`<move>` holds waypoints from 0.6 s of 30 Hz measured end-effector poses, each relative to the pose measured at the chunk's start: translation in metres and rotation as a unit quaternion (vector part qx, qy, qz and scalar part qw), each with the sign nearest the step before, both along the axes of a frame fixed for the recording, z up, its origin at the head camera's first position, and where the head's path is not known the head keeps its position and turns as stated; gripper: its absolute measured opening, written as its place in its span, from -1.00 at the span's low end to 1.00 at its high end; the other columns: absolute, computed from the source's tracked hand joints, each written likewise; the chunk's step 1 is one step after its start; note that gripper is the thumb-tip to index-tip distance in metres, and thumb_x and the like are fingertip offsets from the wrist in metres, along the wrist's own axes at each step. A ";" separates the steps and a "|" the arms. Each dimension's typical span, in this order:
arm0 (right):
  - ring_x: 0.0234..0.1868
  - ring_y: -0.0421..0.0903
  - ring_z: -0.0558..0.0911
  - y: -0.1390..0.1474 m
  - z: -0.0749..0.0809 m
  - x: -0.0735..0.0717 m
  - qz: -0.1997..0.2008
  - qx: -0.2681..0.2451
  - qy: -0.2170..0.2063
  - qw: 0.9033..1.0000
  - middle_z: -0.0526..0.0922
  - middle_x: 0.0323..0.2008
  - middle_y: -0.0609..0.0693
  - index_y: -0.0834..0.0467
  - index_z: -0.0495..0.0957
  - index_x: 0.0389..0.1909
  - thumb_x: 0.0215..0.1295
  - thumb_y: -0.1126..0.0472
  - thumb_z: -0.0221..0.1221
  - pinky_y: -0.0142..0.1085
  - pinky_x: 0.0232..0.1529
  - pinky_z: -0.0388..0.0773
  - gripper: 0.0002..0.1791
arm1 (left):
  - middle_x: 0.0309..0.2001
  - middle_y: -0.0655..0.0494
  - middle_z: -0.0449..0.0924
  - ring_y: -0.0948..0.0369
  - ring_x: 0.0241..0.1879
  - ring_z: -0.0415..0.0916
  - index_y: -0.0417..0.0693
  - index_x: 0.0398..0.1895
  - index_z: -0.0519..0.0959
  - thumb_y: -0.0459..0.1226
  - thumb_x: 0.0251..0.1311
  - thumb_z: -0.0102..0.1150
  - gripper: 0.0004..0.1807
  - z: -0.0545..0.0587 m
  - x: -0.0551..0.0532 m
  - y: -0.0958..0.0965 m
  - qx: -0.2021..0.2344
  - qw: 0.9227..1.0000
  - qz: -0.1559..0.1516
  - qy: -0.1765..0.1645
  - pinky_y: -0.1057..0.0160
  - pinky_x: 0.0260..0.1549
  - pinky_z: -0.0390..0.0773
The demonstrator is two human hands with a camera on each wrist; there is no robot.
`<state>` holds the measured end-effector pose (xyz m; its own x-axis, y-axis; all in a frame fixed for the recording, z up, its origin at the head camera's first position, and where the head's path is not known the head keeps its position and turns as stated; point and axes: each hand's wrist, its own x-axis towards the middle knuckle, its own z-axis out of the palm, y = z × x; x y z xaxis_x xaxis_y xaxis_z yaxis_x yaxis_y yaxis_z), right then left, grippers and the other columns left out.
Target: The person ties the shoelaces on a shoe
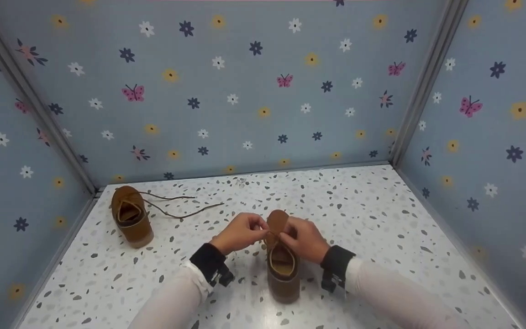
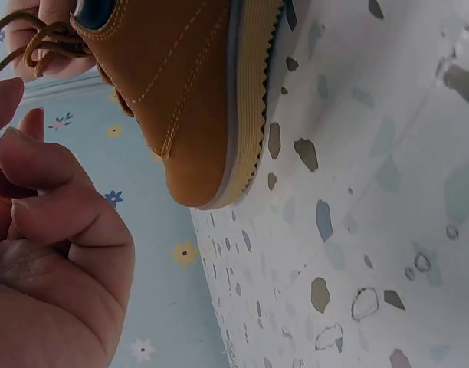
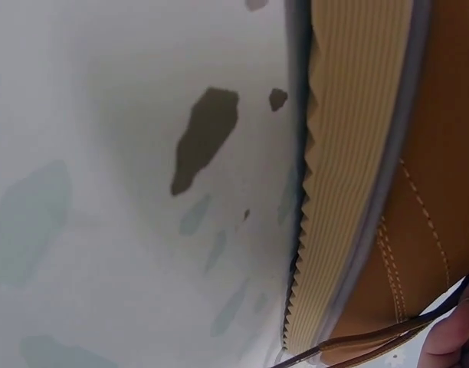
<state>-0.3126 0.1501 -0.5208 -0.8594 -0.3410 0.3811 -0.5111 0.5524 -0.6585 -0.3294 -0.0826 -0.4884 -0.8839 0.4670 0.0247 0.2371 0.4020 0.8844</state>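
A brown lace-up shoe stands on the speckled surface with its toe pointing away from me. Over its lacing, my left hand pinches the brown shoelace between thumb and fingertips, the other fingers curled. From the opposite side, my right hand holds the lace at the same spot, thumb and fingers pressed together. Loops of lace show between the hands in the left wrist view. In the right wrist view, lace strands run from the right fingertips across the shoe's side, above its ridged tan sole.
A second brown shoe stands at the far left, its loose laces trailing right across the white speckled surface. Blue-grey panels printed with flowers and butterflies rise at the back and both sides.
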 end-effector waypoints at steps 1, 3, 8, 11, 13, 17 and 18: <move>-0.44 -0.32 0.49 0.000 0.000 0.000 0.000 -0.002 -0.001 1.000 0.57 -0.52 -0.14 0.06 0.50 -0.49 0.29 0.27 0.36 -0.42 -0.38 0.50 -0.76 | -0.59 0.29 0.48 0.35 -0.59 0.35 -0.08 -0.30 0.72 -0.30 0.25 0.27 -0.93 0.000 0.000 0.002 0.002 1.000 0.003 0.001 0.38 -0.57 0.37; -0.45 -0.32 0.49 -0.001 0.001 -0.001 -0.003 -0.005 -0.004 1.000 0.56 -0.53 -0.16 0.06 0.50 -0.50 0.29 0.26 0.36 -0.42 -0.39 0.49 -0.75 | -0.60 0.28 0.47 0.35 -0.62 0.33 -0.09 -0.31 0.71 -0.34 0.23 0.24 -0.92 0.001 0.000 0.006 0.003 1.000 0.007 0.003 0.37 -0.59 0.35; -0.44 -0.28 0.50 -0.003 0.001 -0.001 -0.004 -0.013 -0.024 1.000 0.53 -0.53 -0.19 0.07 0.49 -0.52 0.29 0.28 0.34 -0.41 -0.39 0.48 -0.75 | -0.60 0.28 0.45 0.34 -0.63 0.31 -0.09 -0.33 0.71 -0.38 0.18 0.20 -0.89 0.002 0.001 0.010 0.002 1.000 0.013 0.008 0.37 -0.62 0.31; -0.45 -0.28 0.49 -0.003 0.002 -0.001 -0.002 -0.017 -0.035 0.999 0.51 -0.54 -0.20 0.08 0.48 -0.52 0.29 0.29 0.31 -0.41 -0.39 0.46 -0.76 | -0.62 0.27 0.43 0.33 -0.63 0.30 -0.08 -0.34 0.71 -0.37 0.18 0.23 -0.92 0.002 0.003 0.010 -0.005 1.000 0.017 0.013 0.36 -0.61 0.31; -0.46 -0.29 0.48 -0.002 0.002 0.000 -0.004 -0.021 -0.040 0.999 0.50 -0.54 -0.20 0.08 0.48 -0.52 0.29 0.29 0.30 -0.42 -0.39 0.44 -0.77 | -0.63 0.28 0.41 0.33 -0.63 0.29 -0.06 -0.36 0.71 -0.33 0.19 0.28 -0.95 0.002 0.004 0.011 -0.015 1.000 0.019 0.018 0.36 -0.61 0.31; -0.46 -0.29 0.48 -0.002 0.001 0.000 -0.010 -0.024 -0.045 0.999 0.50 -0.54 -0.19 0.08 0.49 -0.52 0.25 0.31 0.29 -0.43 -0.39 0.44 -0.79 | -0.66 0.29 0.38 0.34 -0.65 0.28 -0.02 -0.39 0.71 -0.25 0.16 0.38 -0.95 0.003 0.007 0.013 -0.026 0.999 0.026 0.025 0.37 -0.63 0.30; -0.45 -0.28 0.49 -0.002 0.002 0.000 -0.010 -0.025 -0.046 0.999 0.52 -0.53 -0.19 0.08 0.49 -0.51 0.24 0.31 0.29 -0.43 -0.39 0.45 -0.80 | -0.66 0.30 0.38 0.35 -0.65 0.28 0.00 -0.40 0.70 -0.23 0.15 0.41 -0.93 0.004 0.008 0.014 -0.026 0.999 0.028 0.026 0.37 -0.63 0.30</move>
<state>-0.3125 0.1477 -0.5192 -0.8980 -0.3054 0.3167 -0.4365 0.5283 -0.7283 -0.3213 -0.0685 -0.4848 -0.9068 0.4187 0.0485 0.2583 0.4612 0.8489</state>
